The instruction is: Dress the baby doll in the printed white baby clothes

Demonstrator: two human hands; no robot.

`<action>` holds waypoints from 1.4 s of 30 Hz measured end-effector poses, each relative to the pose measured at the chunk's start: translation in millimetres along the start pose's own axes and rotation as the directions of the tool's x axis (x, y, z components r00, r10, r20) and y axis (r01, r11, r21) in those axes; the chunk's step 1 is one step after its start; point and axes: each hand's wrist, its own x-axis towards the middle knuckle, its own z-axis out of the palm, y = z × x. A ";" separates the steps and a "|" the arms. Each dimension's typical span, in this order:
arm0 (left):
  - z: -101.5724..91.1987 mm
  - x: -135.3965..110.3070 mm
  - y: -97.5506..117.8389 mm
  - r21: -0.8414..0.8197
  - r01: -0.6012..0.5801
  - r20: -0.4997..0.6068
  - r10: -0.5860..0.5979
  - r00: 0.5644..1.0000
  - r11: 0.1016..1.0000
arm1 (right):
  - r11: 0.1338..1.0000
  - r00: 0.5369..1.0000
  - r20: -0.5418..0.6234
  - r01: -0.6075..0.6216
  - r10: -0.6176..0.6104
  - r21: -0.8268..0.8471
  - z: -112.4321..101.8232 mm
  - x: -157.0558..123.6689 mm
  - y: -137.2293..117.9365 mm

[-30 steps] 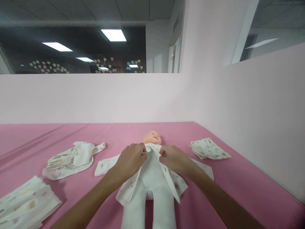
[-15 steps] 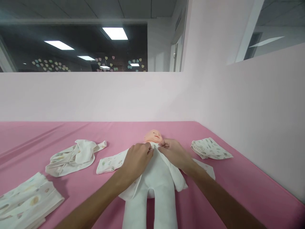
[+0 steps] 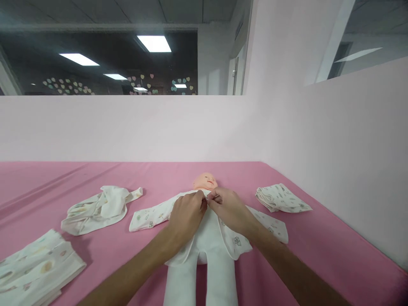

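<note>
A baby doll (image 3: pixel 206 180) with a white cloth body lies on its back, its head away from me and its legs (image 3: pixel 219 280) toward me. It wears a white printed baby shirt (image 3: pixel 237 240) whose two front panels hang apart below the chest; the sleeves stretch out to both sides. At the neckline my left hand (image 3: pixel 188 214) is closed on the shirt's edge. Pinched beside it, my right hand (image 3: pixel 228 208) grips the other front edge, fingertips almost meeting the left ones. What exactly lies between the fingertips is too small to make out.
A pink sheet (image 3: pixel 165 178) covers the surface. To the left lie a crumpled printed baby garment (image 3: pixel 102 208) and a folded printed cloth (image 3: pixel 41 267). Another folded printed cloth (image 3: pixel 282 197) is at the right. White walls (image 3: pixel 127 127) stand behind and to the right.
My hands have drawn closer together at the neckline. The shirt's right front panel has turned over, its printed side now facing up, and the left panel has shifted inward.
</note>
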 end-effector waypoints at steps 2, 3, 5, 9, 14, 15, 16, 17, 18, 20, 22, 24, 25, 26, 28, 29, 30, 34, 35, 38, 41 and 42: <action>-1.1 1.0 0.6 -0.090 0.038 0.016 -0.037 0.999 0.995 | 1.000 1.000 0.022 0.012 -0.012 -0.024 -0.3 -0.8 -0.5; -2.1 2.0 0.5 -0.135 0.060 0.028 -0.057 0.998 0.989 | 1.000 1.000 0.027 0.015 -0.015 -0.027 -0.5 -0.9 -0.3; -5.0 4.6 -1.4 -0.216 0.103 0.073 -0.089 0.993 0.971 | 0.999 0.999 0.036 0.020 -0.019 -0.026 -1.1 -0.6 0.7; -12.4 10.2 -9.0 -0.438 0.238 0.303 -0.106 0.947 0.867 | 0.997 0.997 0.050 0.057 -0.055 -0.049 -2.3 0.1 1.3; -14.6 13.4 -14.9 -0.621 0.364 0.415 -0.103 0.904 0.694 | 0.997 0.993 0.108 0.061 -0.056 -0.049 -4.1 -0.6 -0.7; -13.7 13.7 -15.3 -0.636 0.373 0.411 -0.113 0.904 0.676 | 0.997 0.992 0.118 0.057 -0.051 -0.050 -4.2 -0.4 -0.4; -12.6 14.0 -15.5 -0.644 0.380 0.407 -0.123 0.905 0.664 | 0.998 0.991 0.124 0.050 -0.044 -0.045 -4.1 -0.2 0.3; -11.5 14.2 -15.8 -0.649 0.382 0.400 -0.132 0.907 0.658 | 0.999 0.992 0.118 0.041 -0.038 -0.027 -3.9 0.3 1.2; -10.4 14.3 -16.0 -0.654 0.384 0.396 -0.138 0.908 0.652 | 1.000 0.995 0.099 0.031 -0.031 0.004 -3.5 0.9 2.4; -9.0 14.5 -16.5 -0.666 0.388 0.390 -0.146 0.909 0.637 | 0.997 0.999 0.045 0.011 -0.015 0.072 -2.7 2.0 4.5; -8.6 14.5 -16.7 -0.678 0.392 0.388 -0.150 0.909 0.622 | 0.995 1.000 0.019 0.006 -0.008 0.095 -2.1 2.7 5.6; -8.9 14.2 -16.5 -0.690 0.400 0.392 -0.153 0.907 0.603 | 0.998 1.000 0.030 0.003 -0.005 0.058 -2.2 2.3 5.2; -9.2 14.1 -16.3 -0.696 0.405 0.396 -0.153 0.905 0.593 | 0.999 0.999 0.034 0.001 -0.002 0.034 -2.6 1.8 4.5; -9.6 14.0 -16.0 -0.702 0.411 0.402 -0.153 0.903 0.581 | 1.000 0.999 0.035 -0.003 0.002 0.016 -3.1 1.1 3.6; -10.7 14.0 -15.4 -0.714 0.426 0.416 -0.153 0.896 0.555 | 1.000 0.999 0.033 -0.015 0.015 -0.002 -4.2 -0.3 1.6; -11.4 14.0 -15.1 -0.720 0.434 0.424 -0.152 0.893 0.542 | 1.000 0.999 0.036 -0.020 0.020 -0.006 -4.7 -0.8 0.7; -12.2 14.1 -14.9 -0.724 0.443 0.433 -0.150 0.889 0.529 | 1.000 0.999 0.041 -0.024 0.024 -0.012 -5.0 -1.2 0.0; -14.6 14.7 -13.6 -0.738 0.468 0.464 -0.137 0.875 0.487 | 0.999 0.998 0.044 -0.030 0.032 -0.039 -4.4 -1.0 0.2; -14.7 15.0 -13.2 -0.739 0.471 0.469 -0.134 0.873 0.481 | 0.999 0.998 0.048 -0.030 0.031 -0.036 -3.9 -0.6 0.8; -13.5 16.2 -11.8 -0.740 0.475 0.476 -0.127 0.870 0.476 | 1.000 0.996 0.083 -0.027 0.026 0.006 -2.6 0.8 2.6; -12.7 15.9 -11.9 -0.732 0.476 0.470 -0.144 0.871 0.487 | 0.999 0.992 0.126 -0.023 0.018 0.038 -4.5 0.7 3.4; -13.4 14.7 -12.5 -0.714 0.475 0.466 -0.158 0.871 0.515 | 0.999 0.991 0.133 -0.030 0.028 0.014 -6.1 -0.2 3.3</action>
